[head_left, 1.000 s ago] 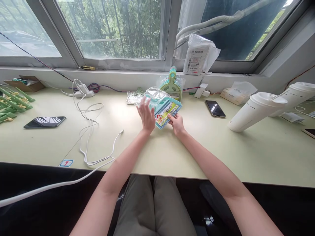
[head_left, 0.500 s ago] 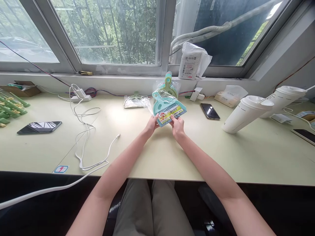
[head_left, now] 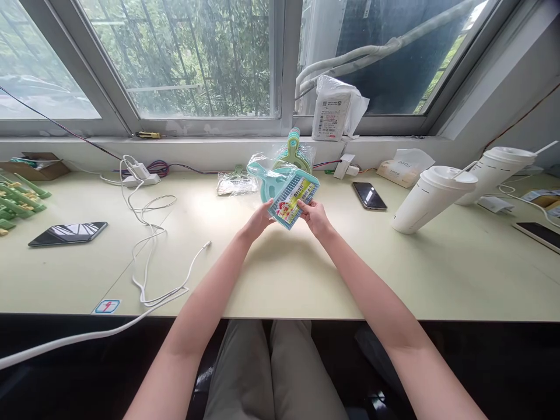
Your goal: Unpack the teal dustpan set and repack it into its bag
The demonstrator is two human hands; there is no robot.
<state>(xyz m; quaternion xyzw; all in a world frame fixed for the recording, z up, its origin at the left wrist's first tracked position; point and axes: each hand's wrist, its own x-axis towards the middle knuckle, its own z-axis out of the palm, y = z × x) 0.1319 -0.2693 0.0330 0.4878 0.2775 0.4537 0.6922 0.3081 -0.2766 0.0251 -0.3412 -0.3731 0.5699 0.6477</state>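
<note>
A light-blue dustpan and brush set [head_left: 273,188] in clear plastic, with a yellow printed label, is held tilted above the table, its handle toward the upper left. My left hand [head_left: 259,220] grips its lower left edge. On the right side, my right hand [head_left: 315,217] pinches the label edge with thumb and fingers. Behind it, several green and blue dustpans [head_left: 294,153] stand against the wall in plastic. A flat green packaged set [head_left: 236,183] lies on the table left of them.
White cables [head_left: 151,233] trail across the table's left side, near a phone [head_left: 67,233] and green items [head_left: 20,198]. To the right are another phone [head_left: 369,195], tissues [head_left: 405,167] and two white cups [head_left: 433,199]. A wrapped package [head_left: 335,111] stands on the sill.
The held dustpan set has turned so its handle leans further left and its label is steeper. Both hands still hold it. The whole view has shifted slightly.
</note>
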